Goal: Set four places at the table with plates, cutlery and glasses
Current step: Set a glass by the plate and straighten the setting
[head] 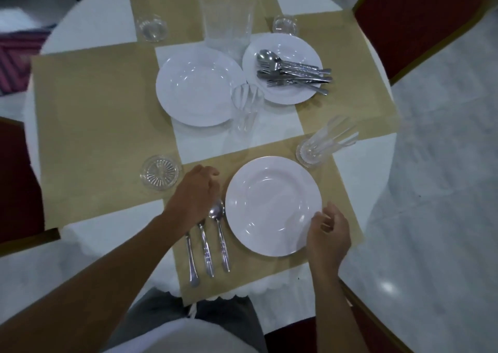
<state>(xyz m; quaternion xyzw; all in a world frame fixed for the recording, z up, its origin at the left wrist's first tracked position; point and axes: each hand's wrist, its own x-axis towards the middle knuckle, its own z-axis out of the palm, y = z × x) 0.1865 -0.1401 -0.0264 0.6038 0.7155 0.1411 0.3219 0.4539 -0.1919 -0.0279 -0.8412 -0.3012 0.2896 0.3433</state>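
My right hand (330, 238) is at the near edge of the table (89, 26). Its fingers (319, 219) curl loosely at the rim of the white plate (272, 204) on the tan mat (242, 280) in front of me. I think they touch the rim, but the view is a bit blurry there.

My left hand (195, 191) lies just left of that plate. It is bent over the tops of the spoon (219, 234) and two more pieces of cutlery (198, 253), which lie side by side on the mat with their handles pointing at me. I cannot tell if my fingers are gripping any of them, because my hand hides them.

A little glass dish (159, 172) sits on the left mat (91, 126), near my left hand. A tall glass (320, 143) stands past the plate on the right, close to its far rim.

In the middle of the table another glass (246, 104) stands between two white plates. The left one is a stack of plates (198, 85), I think. The right plate (281, 68) holds a pile of spoons and forks (292, 73).

Behind them stands a big clear jug (226, 18). Two small glass things (151, 27) sit near the far edge, one on each side of it. Red chairs (412, 12) stand around the table.
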